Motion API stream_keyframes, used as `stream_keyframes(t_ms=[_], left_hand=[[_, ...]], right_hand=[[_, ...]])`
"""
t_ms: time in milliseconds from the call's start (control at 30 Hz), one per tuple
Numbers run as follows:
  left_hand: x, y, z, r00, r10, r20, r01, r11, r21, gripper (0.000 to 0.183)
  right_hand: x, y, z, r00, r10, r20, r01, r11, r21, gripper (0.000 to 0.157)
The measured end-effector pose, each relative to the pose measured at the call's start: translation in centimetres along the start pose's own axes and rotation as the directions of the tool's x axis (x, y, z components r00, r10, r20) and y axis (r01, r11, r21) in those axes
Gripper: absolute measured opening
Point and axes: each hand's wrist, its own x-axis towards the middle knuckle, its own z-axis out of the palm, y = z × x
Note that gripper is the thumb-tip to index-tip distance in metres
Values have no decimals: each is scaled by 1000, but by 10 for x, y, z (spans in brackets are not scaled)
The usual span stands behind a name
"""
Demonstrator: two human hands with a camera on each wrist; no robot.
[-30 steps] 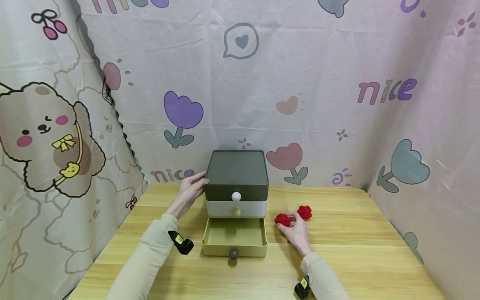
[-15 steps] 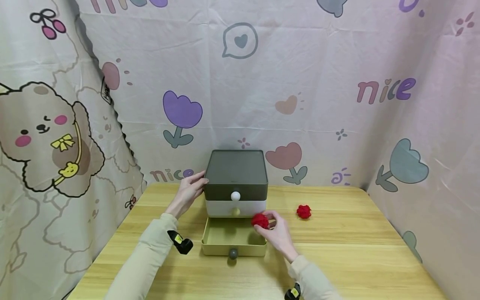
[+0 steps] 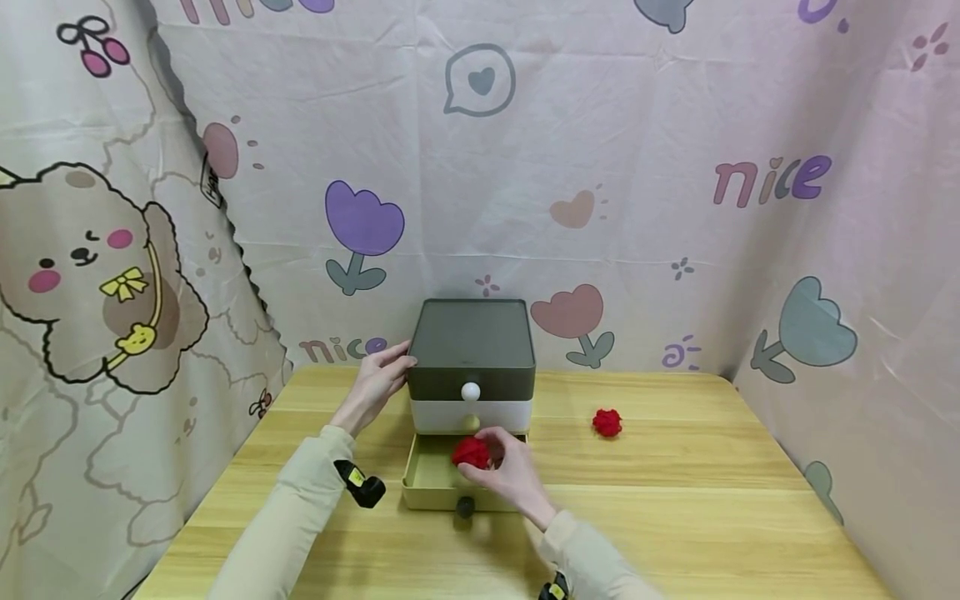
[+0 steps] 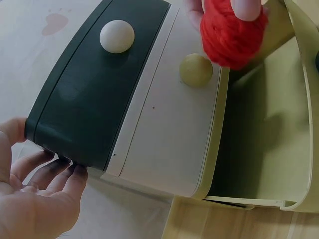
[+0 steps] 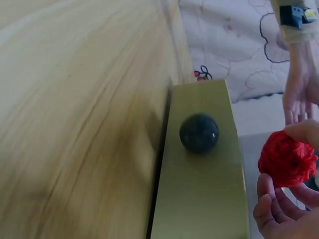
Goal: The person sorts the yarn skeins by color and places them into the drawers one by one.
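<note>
A red yarn ball point(image 3: 471, 452) is pinched between the thumb and fingers of my right hand point(image 3: 516, 477), over the pulled-out bottom drawer point(image 3: 424, 497) in the head view. Seen from the left wrist, the yarn ball point(image 4: 232, 37) overlaps the white middle drawer point(image 4: 164, 109) and the drawer opening. My left hand point(image 3: 372, 388) rests on the left side of the small drawer cabinet point(image 3: 472, 333), fingers against the side of its dark top tier point(image 4: 94, 74) and thumb at the top edge. Both upper drawers are closed.
A second red yarn ball point(image 3: 607, 422) lies on the wooden table point(image 3: 675, 483) to the right of the cabinet. The bottom drawer's dark round knob point(image 5: 199, 133) juts out toward the front. A printed cloth point(image 3: 637, 125) hangs behind the table.
My right hand has carried the yarn ball leftward from the table to over the bottom drawer. The left hand stays at the cabinet's side, and the other ball has not moved.
</note>
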Motion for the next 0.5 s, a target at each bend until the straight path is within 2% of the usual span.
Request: stream_keyframes(t_ms=[167, 300, 500], left_hand=[[0, 0, 0, 1000, -3, -1, 3, 1000, -1, 56], [0, 0, 0, 1000, -8, -12, 8, 1000, -6, 56], [0, 0, 0, 1000, -4, -4, 4, 1000, 0, 56]], right_hand=[[2, -3, 9, 1000, -18, 2, 18, 1000, -5, 40], [2, -3, 13, 999, -33, 6, 33, 999, 32, 40], [3, 0, 13, 1000, -10, -18, 12, 997, 79, 36]])
